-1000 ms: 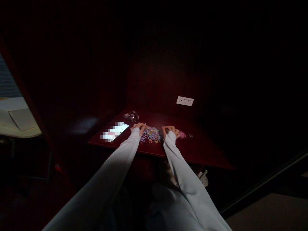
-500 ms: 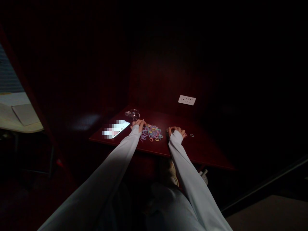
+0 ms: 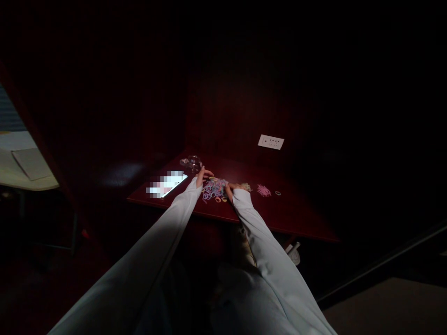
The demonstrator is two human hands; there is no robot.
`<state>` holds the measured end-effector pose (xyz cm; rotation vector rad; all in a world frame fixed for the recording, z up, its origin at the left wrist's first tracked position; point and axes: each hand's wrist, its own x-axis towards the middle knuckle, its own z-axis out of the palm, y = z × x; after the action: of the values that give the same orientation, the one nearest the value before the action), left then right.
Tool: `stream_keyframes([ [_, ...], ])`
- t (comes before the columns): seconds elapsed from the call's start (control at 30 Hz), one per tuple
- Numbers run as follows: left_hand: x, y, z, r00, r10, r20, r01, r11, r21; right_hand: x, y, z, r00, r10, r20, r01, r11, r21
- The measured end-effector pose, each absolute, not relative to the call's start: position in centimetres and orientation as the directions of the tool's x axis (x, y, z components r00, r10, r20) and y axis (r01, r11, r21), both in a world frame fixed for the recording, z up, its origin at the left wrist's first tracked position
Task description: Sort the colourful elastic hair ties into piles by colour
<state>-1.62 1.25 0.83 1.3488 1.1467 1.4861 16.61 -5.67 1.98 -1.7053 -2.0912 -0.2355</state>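
A heap of small coloured rings (image 3: 213,190), mostly purple with some yellow and pink, lies on the dark red tabletop (image 3: 223,214). My left hand (image 3: 203,176) is at the heap's back left edge, its fingers apart; nothing shows in it. At the heap's right side is my right hand (image 3: 231,188), its fingers at the rings; whether it pinches one is too small to tell. Just beyond that hand lies a yellowish-green group of rings (image 3: 246,187). Farther right are a pink pile (image 3: 264,190) and a single greenish ring (image 3: 278,193).
A lit phone (image 3: 172,184) lies at the table's left side, partly blurred. Clear round containers (image 3: 193,161) stand behind it. A white socket plate (image 3: 271,142) is on the back wall. Another table (image 3: 26,183) stands at the far left.
My right hand has moved left from the pink pile to the heap, uncovering the pink and yellowish-green groups. My left hand has shifted slightly up, its fingers more spread. The view has shifted slightly.
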Motion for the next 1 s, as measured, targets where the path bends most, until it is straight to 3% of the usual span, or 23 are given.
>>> stream_keyframes([
  [0.17,-1.9,1.0,0.9,-0.160,0.957,0.242,-0.022,-0.248,0.968,16.0,-5.1,1.4,-0.248,0.862,0.442,0.903,0.371,-0.216],
  [0.3,-2.0,1.1,0.3,-0.167,0.952,0.258,-0.007,-0.263,0.965,16.3,-4.7,1.3,-0.213,0.868,0.449,0.873,0.375,-0.311],
  [0.4,-2.2,1.1,0.0,-0.171,0.945,0.280,0.011,-0.283,0.959,16.8,-4.3,1.3,-0.082,0.877,0.473,0.886,0.281,-0.368],
  [0.6,-2.0,1.1,0.5,-0.148,0.953,0.264,0.075,-0.255,0.964,17.6,-3.1,0.6,0.312,0.839,0.445,0.880,-0.079,-0.468],
  [0.7,-1.5,0.8,0.9,-0.105,0.961,0.256,0.122,-0.243,0.962,17.5,-3.0,0.0,0.302,0.840,0.451,0.902,-0.098,-0.420],
  [0.87,-1.0,0.2,0.7,0.021,0.944,0.329,0.319,-0.318,0.893,17.1,-3.6,-0.2,0.063,0.889,0.454,0.983,0.022,-0.181],
  [1.0,-0.3,0.5,0.0,-0.073,0.933,0.353,0.489,-0.275,0.828,16.8,-3.9,0.0,-0.010,0.911,0.413,0.994,0.054,-0.094],
])
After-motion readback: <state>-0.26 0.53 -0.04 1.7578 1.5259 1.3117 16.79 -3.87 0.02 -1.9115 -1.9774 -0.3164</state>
